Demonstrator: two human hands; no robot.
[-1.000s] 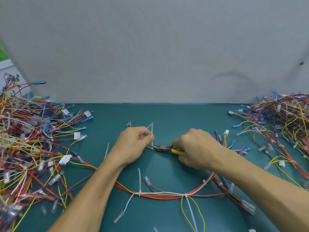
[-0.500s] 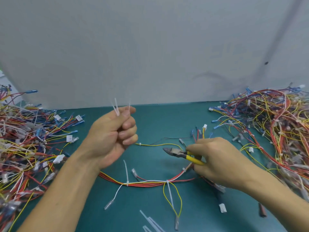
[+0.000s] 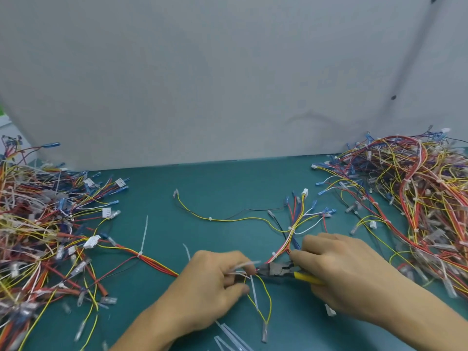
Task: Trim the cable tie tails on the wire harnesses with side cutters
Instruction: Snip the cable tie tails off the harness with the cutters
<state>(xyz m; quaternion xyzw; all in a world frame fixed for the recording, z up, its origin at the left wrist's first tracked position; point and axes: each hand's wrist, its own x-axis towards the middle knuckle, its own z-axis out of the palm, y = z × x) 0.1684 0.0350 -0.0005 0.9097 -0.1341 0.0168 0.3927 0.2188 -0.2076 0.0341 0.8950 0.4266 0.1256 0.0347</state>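
Teal matting (image 3: 217,188) covers the bench, with a grey panel (image 3: 228,72) standing behind it. 2 tangled masses of harnesses flank the work area, the left heap (image 3: 38,236) and the right heap (image 3: 417,198). Between them lies 1 wire harness (image 3: 157,263) of red, yellow and white wires, running from the left heap to the hands and then up to a fan of blue terminals. The left hand (image 3: 215,282) has its fingers curled and pinches several white cable tie tails (image 3: 247,264) at its fingertips, right on the harness. The right hand (image 3: 339,272) grips the yellow-handled side cutters (image 3: 277,271). Their nose points left and meets the harness just beside the left fingertips; blur hides whether the blades are closed. Farther left, an uncut tail (image 3: 144,234) sticks up from the harness. Cut-off tails (image 3: 229,334) lie near the front edge.
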